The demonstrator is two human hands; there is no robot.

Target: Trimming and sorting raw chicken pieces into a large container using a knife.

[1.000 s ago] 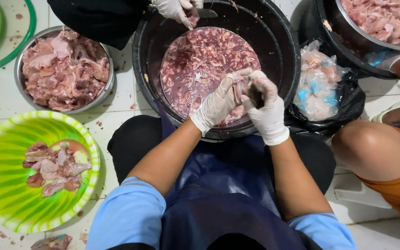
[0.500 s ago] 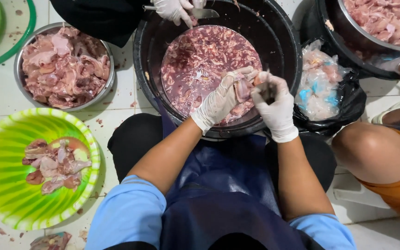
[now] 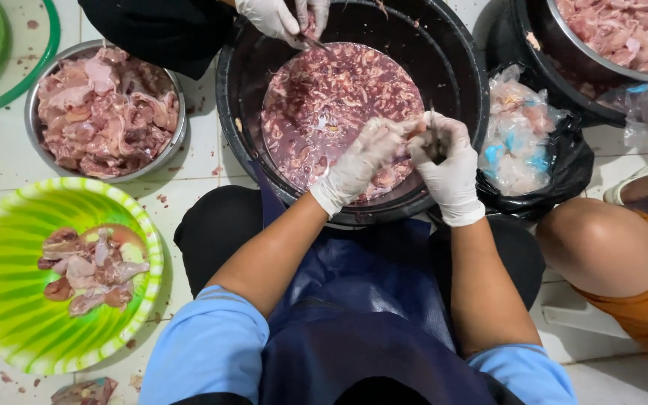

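Gloves cover both hands over the black tub (image 3: 459,67) of dark reddish liquid and meat scraps: the left hand (image 3: 361,161) pinches a small piece of meat (image 3: 416,130) at its fingertips, and the right hand (image 3: 448,157) closes around a thin knife (image 3: 433,135) touching that piece. A green plate (image 3: 9,315) and a steel bowl (image 3: 170,154) of meat sit left; another person's gloved hand (image 3: 271,16) reaches in opposite.

Large black round tub (image 3: 459,67) sits centre; steel meat bowl (image 3: 178,142) and green plastic basin (image 3: 9,330) left, tied bag (image 3: 523,135), seemingly scraps, right.
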